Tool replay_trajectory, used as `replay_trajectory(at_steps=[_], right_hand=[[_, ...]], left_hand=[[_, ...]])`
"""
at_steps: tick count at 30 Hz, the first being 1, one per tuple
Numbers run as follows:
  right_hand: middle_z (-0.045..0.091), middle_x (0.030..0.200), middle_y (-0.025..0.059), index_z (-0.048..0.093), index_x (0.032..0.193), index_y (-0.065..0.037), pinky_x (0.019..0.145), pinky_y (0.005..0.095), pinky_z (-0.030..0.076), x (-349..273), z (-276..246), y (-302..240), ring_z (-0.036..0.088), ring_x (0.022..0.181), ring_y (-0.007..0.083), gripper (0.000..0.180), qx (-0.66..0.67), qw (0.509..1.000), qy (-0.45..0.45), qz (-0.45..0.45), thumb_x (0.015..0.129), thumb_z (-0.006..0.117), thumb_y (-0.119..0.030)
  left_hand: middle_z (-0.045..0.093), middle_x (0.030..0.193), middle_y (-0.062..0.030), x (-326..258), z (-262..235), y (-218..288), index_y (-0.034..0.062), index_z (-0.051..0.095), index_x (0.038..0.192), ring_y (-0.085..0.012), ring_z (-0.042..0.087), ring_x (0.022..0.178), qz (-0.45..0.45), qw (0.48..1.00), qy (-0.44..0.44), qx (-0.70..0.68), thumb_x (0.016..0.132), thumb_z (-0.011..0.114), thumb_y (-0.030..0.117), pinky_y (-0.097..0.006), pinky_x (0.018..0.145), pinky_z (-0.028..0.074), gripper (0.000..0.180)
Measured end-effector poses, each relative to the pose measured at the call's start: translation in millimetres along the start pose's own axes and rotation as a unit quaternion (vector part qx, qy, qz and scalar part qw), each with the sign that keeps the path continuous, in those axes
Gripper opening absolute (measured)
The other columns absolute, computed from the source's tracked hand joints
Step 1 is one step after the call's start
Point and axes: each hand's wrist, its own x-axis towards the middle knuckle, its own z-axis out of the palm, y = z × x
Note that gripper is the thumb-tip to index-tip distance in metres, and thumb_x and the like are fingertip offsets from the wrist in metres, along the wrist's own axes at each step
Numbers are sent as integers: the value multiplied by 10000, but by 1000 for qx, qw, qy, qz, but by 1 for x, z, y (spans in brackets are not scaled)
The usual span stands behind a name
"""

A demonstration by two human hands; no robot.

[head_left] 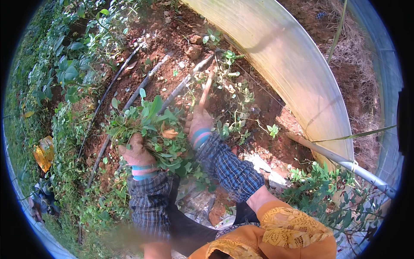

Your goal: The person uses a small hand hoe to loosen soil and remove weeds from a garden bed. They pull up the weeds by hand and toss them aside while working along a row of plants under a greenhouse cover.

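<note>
My left hand, in a soiled glove with a blue and pink striped cuff, is closed on a thick bunch of green weeds. Leaves and stems spill over its fingers, and one orange-brown dry leaf lies among them. To its right, my right hand wears a matching glove. It grips a brown wooden handle that points away from me over the soil. Whatever is at the handle's far end is hard to make out among the plants. Leafy stems grow just right of this hand.
Thin dark pipes run across the reddish soil. A curved translucent sheet arches along the right, with a grey pole at its lower end. Dense green plants cover the left, where a yellow-orange wrapper lies.
</note>
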Motion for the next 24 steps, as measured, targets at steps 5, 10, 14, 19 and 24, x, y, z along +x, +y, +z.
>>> replay_trajectory(at_steps=[5,10,14,19,24], right_hand=[[581,701,96,526,1032,-93,500,382,460,21,-84,-44,565,563,261,211,-600,747,58,-282,956,495,-287],[516,612,20,552,938,-111,425,317,403,43,-99,-64,474,475,145,183,-413,906,-15,-94,946,524,-292],[450,581,-25,584,1056,-189,352,270,299,26,-83,-60,362,407,95,198,-342,938,59,7,951,528,-347],[493,584,-9,581,1006,-143,358,298,386,69,-53,-88,446,422,106,247,-388,916,-4,-100,943,524,-374],[523,619,6,570,1024,-113,467,287,442,85,-105,-79,525,518,136,165,-594,772,-10,-225,934,510,-238]], left_hand=[[609,1062,-119,0,5,-8,-23,517,1177,-202,609,860,-67,998,3,-18,759,602,47,-332,719,545,433],[613,1068,-135,4,6,-23,-29,539,1185,-218,601,899,6,997,-62,39,764,583,36,-348,781,504,428],[637,1031,-117,5,11,-25,-25,577,1133,-219,607,900,48,996,-70,34,757,576,20,-349,777,499,379],[661,970,-96,2,13,-12,-8,602,1099,-189,619,834,27,996,-40,74,733,575,-3,-330,739,504,367],[674,881,-66,-9,20,2,-15,627,1019,-160,614,752,70,990,-97,78,717,555,-28,-289,702,494,311]])
